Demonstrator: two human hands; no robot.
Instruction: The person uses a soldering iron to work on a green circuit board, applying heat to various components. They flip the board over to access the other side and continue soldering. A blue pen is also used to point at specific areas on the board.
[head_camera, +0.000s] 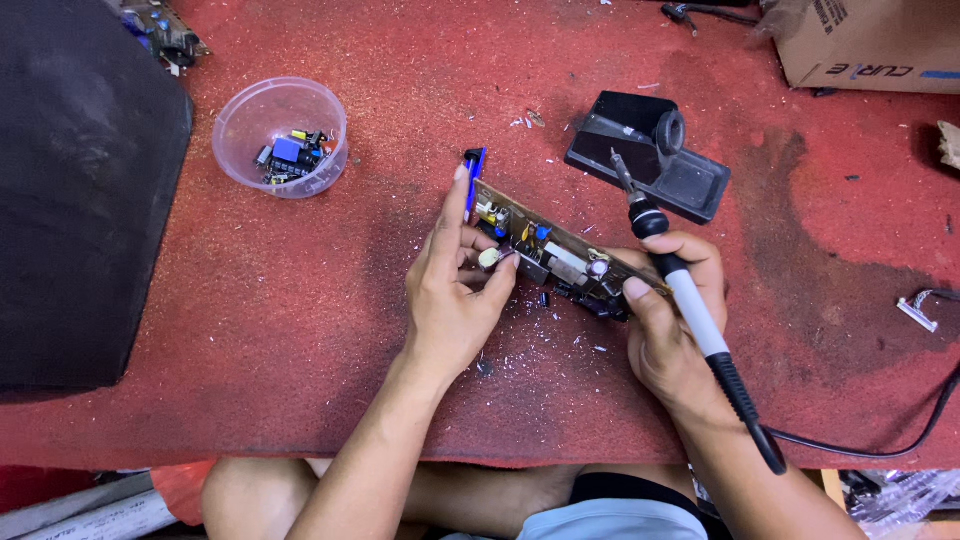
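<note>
A long narrow circuit board (548, 245) stands on its edge on the red mat (300, 330), component side facing me. My left hand (452, 280) steadies its left end, index finger along the blue part at the tip, thumb and fingers pinching a small pale component. My right hand (672, 320) grips the board's right end with the thumb and also holds a soldering iron (690, 310), white handle, black grip, tip pointing up and away behind the board.
A black soldering iron stand (650, 155) sits just beyond the board. A clear plastic bowl (281, 136) with several small electronic parts is at upper left. A dark panel (80, 190) covers the left side. A cardboard box (870, 40) is at top right. Solder scraps litter the mat.
</note>
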